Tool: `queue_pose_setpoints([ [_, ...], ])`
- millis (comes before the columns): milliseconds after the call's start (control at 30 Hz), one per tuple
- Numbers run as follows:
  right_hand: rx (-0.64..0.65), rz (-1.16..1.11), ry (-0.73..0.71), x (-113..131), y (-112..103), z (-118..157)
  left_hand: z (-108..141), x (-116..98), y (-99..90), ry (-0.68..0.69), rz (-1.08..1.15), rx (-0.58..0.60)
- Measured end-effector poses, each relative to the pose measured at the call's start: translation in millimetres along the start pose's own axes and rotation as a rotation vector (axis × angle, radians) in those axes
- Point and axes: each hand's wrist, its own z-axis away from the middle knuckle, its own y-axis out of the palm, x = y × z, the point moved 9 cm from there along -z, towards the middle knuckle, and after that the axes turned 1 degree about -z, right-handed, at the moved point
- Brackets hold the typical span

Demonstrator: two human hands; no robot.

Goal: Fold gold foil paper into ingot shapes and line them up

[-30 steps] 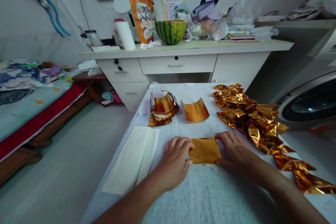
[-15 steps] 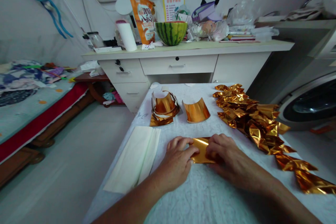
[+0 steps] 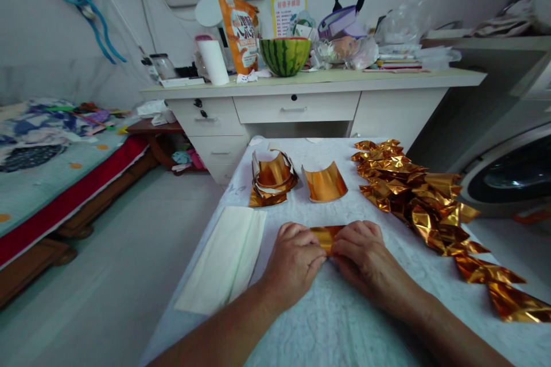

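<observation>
Between my two hands lies a sheet of gold foil paper, low over the cloth-covered table. My left hand is closed on its left side, fingers curled over the near edge. On the right side my right hand grips it the same way, so much of the sheet is hidden. Just beyond the hands stand a curved piece of gold foil paper and a stack of curled gold sheets with a band round it. Pale folded paper rests left of my left hand.
Folded gold foil pieces form a long pile down the table's right side. Behind stands a white desk with a cut watermelon and an orange pouch. A washing machine is at right, a bed at left.
Both hands have curled further over the gold foil paper, and less of it shows, its near part now covered or folded up. The view has shifted slightly.
</observation>
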Motion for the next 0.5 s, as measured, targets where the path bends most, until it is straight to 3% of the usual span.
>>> queue_pose_setpoints([
  [233, -0.041, -0.013, -0.024, 4.5, -0.6, -1.7, 0.4, -3.3, -9.1, 0.017, 0.000, -0.033],
  [500, -0.122, 0.062, -0.046, -25.0, -20.8, 8.4, 0.4, 7.7, -25.3, -0.050, 0.061, -0.107],
])
